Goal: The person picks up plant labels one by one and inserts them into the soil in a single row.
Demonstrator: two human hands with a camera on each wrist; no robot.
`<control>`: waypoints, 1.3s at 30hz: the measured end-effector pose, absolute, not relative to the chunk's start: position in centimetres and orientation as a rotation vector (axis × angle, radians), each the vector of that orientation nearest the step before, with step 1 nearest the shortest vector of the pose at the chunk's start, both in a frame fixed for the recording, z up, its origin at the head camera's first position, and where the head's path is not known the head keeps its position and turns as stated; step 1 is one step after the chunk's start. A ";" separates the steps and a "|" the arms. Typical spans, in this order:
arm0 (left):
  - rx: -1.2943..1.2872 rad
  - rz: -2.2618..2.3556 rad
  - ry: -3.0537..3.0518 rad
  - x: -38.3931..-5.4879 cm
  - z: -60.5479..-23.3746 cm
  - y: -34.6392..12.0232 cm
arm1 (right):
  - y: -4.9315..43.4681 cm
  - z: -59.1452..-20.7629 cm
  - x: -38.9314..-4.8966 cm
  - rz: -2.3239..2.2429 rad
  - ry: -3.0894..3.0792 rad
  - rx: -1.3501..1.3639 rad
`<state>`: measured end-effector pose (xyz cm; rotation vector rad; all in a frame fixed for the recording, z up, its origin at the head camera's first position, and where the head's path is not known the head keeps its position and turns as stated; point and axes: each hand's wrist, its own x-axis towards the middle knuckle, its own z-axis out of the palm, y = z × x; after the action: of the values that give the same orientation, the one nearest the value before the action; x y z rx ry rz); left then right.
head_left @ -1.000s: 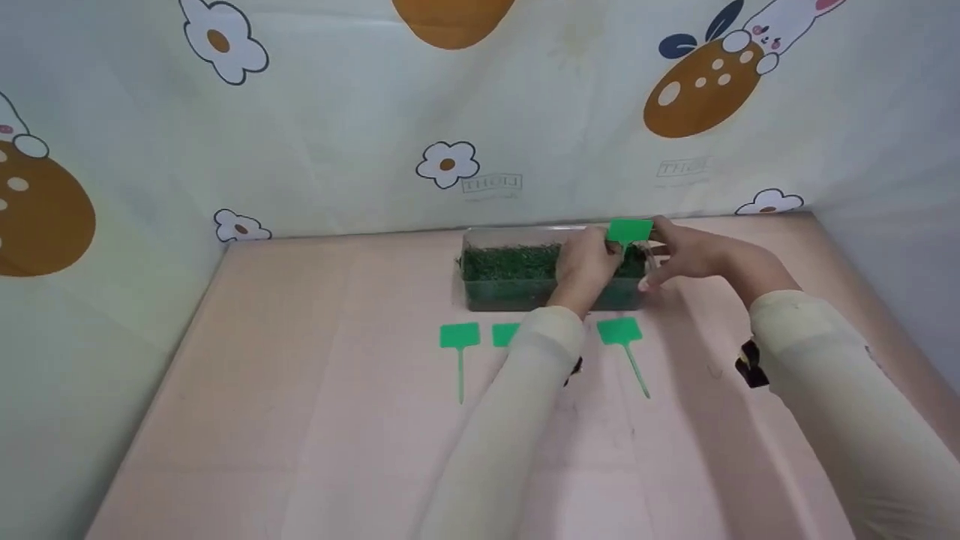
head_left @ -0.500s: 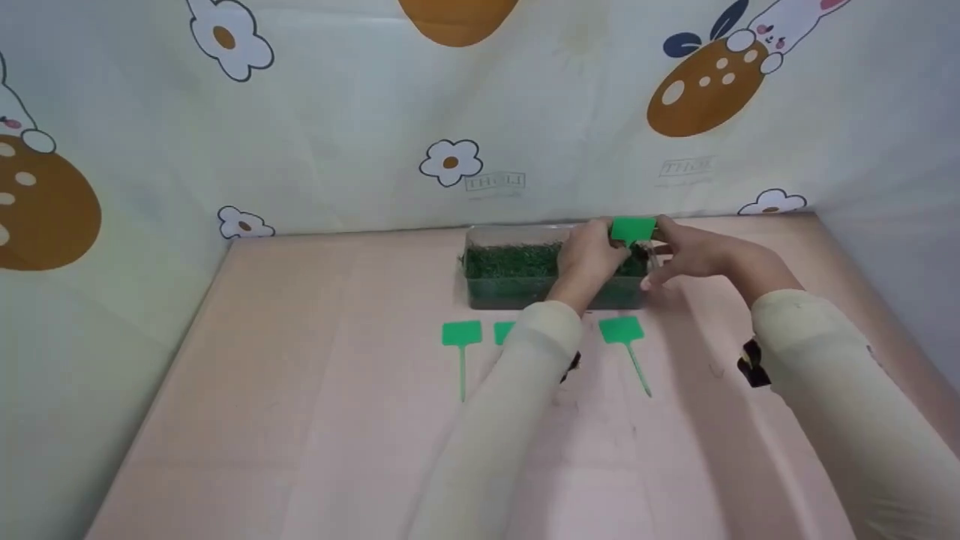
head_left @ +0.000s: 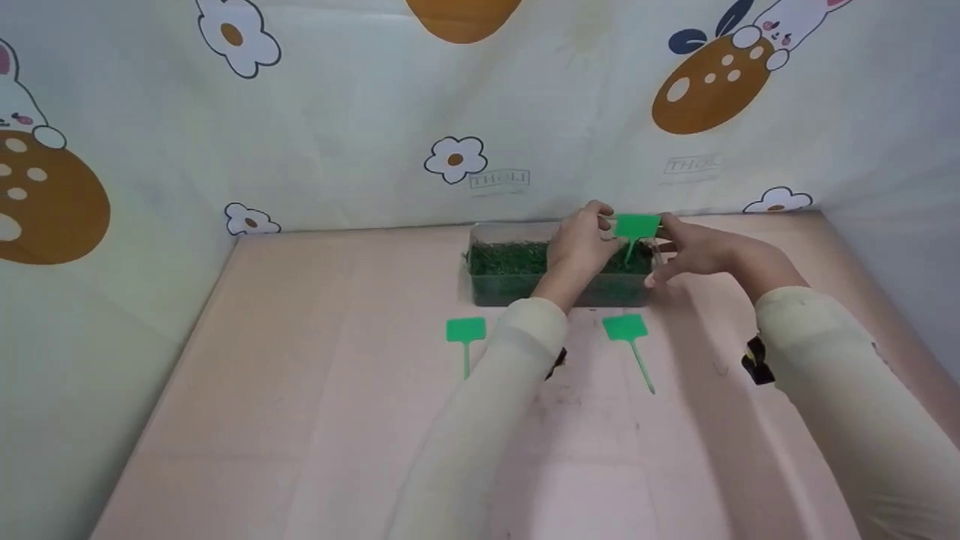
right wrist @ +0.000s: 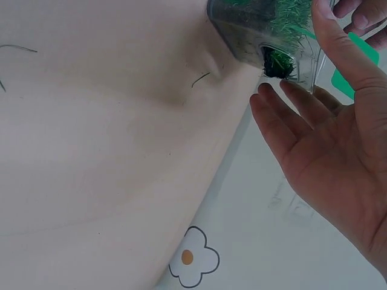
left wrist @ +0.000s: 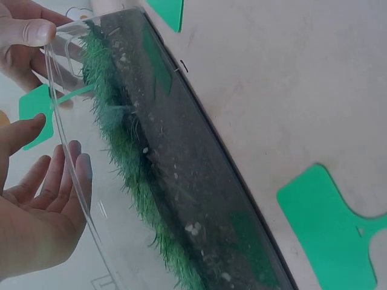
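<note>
A clear plastic box (head_left: 517, 289) filled with dark soil and green grass (head_left: 510, 259) sits at the table's back. Near its right end a green plant label (head_left: 637, 225) stands with its stem down in the grass. My left hand (head_left: 579, 246) is just left of that label, fingers loosely spread and holding nothing; the left wrist view shows a gap between them. My right hand (head_left: 701, 251) grips the box's right end, thumb (right wrist: 329, 30) at the front rim, fingers round the end wall.
Two plant labels lie flat in front of the box, one at left (head_left: 466, 330) and one at right (head_left: 625, 328). My left sleeve (head_left: 480, 405) crosses the space between them. A printed fabric wall (head_left: 360, 135) rises right behind the box.
My left hand has let go of the upright plant label and drawn back to its left, its fingers spreading. The label stays standing. My right hand keeps its place on the box.
</note>
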<state>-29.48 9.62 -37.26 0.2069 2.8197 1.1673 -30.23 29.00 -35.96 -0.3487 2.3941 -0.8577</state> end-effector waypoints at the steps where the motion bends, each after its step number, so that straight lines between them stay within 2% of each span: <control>1: 0.209 1.172 2.815 -29.5 -37.2 9.5 | 29.0 -36.0 -30.2 -0.855 2.393 -0.350; 39: 0.424 1.309 2.735 -26.2 -35.7 6.7 | 29.1 -36.0 -30.3 -0.837 2.394 -0.349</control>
<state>-26.15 6.72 -35.75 0.4239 2.7352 1.3095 -30.31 29.14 -36.02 -0.3491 2.3937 -0.8368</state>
